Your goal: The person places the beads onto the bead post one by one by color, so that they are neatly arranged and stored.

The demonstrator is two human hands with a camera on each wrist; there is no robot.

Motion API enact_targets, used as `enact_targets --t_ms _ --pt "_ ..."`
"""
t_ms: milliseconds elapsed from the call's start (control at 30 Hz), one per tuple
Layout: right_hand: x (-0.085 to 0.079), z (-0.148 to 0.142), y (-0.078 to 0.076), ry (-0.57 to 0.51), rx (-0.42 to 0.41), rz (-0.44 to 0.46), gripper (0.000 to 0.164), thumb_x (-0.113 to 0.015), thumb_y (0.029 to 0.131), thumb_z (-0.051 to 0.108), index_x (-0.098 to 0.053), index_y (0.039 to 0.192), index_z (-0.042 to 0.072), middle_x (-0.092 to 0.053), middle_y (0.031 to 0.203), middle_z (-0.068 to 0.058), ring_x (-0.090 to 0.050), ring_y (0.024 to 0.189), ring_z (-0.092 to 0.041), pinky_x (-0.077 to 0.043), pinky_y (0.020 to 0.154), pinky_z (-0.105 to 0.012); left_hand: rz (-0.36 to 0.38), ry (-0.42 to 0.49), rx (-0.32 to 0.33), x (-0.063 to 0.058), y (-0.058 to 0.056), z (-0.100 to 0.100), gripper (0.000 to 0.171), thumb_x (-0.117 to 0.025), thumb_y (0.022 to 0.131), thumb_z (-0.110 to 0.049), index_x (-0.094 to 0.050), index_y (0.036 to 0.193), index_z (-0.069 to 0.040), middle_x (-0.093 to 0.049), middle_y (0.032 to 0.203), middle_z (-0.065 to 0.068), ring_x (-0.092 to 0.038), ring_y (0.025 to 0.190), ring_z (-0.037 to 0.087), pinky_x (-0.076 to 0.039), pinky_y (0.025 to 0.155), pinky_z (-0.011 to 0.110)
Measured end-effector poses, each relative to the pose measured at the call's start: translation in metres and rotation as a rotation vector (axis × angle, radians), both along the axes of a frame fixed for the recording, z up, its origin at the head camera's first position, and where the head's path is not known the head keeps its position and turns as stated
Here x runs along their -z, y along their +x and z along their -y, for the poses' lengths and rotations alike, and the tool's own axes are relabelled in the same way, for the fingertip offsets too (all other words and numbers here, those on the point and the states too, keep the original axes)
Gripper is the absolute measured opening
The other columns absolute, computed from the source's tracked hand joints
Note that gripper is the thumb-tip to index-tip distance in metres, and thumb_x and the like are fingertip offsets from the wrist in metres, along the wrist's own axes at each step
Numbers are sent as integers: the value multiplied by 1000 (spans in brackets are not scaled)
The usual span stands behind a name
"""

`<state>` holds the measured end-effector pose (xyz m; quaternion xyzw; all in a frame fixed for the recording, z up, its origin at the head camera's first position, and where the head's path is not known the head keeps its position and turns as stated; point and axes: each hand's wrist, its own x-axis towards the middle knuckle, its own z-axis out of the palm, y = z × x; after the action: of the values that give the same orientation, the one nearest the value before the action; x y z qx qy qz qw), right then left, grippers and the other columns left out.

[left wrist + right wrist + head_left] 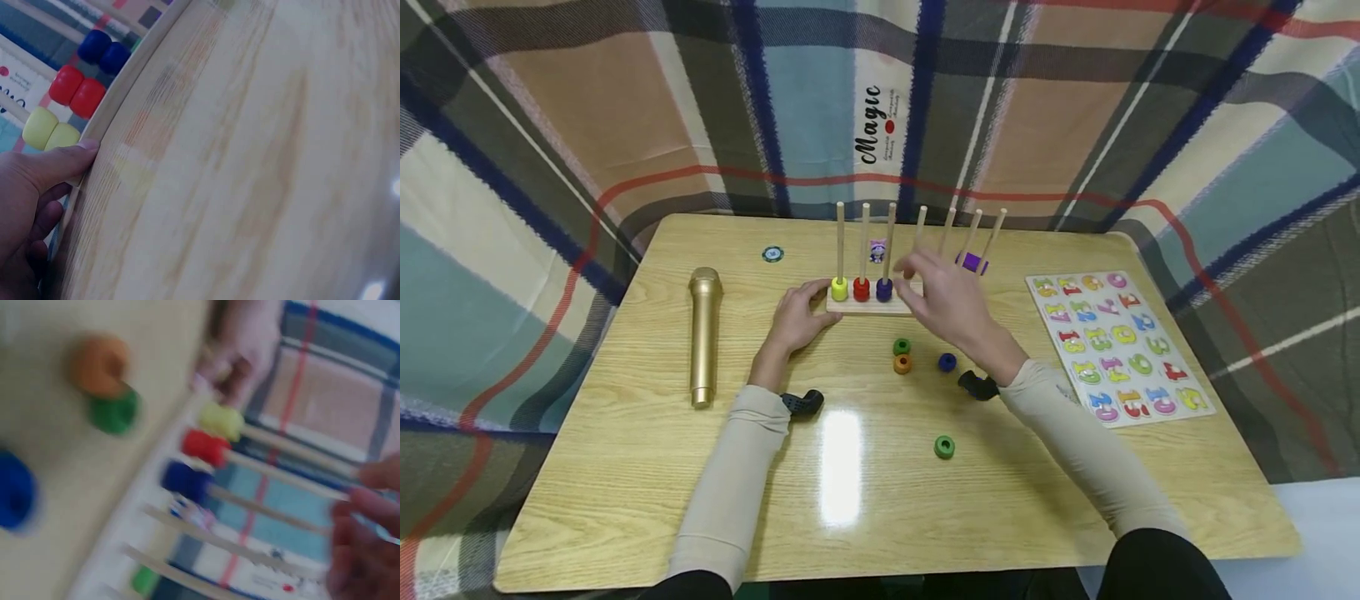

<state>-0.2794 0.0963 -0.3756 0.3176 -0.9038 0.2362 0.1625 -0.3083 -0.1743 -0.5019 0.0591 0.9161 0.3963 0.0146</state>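
At the centre of the head view, a wooden peg board [868, 308] is set on the table [625, 500], with pairs of yellow beads [839, 289], red beads [861, 290] and dark blue beads [883, 290] threaded on its three left pegs. Its left end is pinched by the left hand [795, 321], the thumb laid along the near edge. Bent fingers are shown on the right hand [951, 300], beside the pegs right of the dark blue pair; whether anything is pinched there cannot be told, since the right wrist view is blurred.

The board is judged light, stiff and easily slid, so it is best steadied by the base; the slim pegs could be strained if pulled sideways. The beads look hard, smooth and apt to roll, and are best taken by the rim, with the hole left free.

Below the board are seen a green bead [902, 346] touching an orange bead [902, 364], a blue bead [947, 362], and a second green bead [944, 447] lower down. Access from behind is crowded by a purple block [972, 262]. At left is laid a gold microphone [703, 337]; at right, a sticker sheet [1123, 350], partly overlapped by the right sleeve [1075, 442].
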Motion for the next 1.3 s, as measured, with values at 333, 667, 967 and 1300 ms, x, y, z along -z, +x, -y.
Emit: enact_targets --t_ms 333,667,967,1300 --pt "62 17 18 553 156 421 61 -49 110 59 -67 127 3 -70 86 -8 -69 74 -23 -60 62 -41 11 11 -12 4 0 2 72 -80 98 -26 -49 161 -10 -46 167 14 -42 145 40 -28 124 57" --pt "67 21 18 508 142 418 18 -65 103 24 -62 94 9 -63 81 -6 -64 75 -24 -59 63 -47 10 -6 -10 7 1 0 72 -79 98 -25 -48 161 -9 -46 167 15 -40 148 41 -27 125 58" --pt "11 -5 8 213 161 302 24 -72 99 21 -69 116 5 -69 99 -7 -57 69 -20 -46 54 -33 0 -11 -4 0 -1 0 71 -79 98 -26 -49 160 -9 -47 166 15 -41 148 41 -27 125 58" --pt "-38 -19 -17 -147 147 -17 27 -76 99 12 -71 124 4 -68 118 -12 -61 73 -23 -45 60 -35 8 6 0 1 0 0 71 -79 98 -25 -48 161 -9 -46 167 15 -41 147 40 -26 126 58"
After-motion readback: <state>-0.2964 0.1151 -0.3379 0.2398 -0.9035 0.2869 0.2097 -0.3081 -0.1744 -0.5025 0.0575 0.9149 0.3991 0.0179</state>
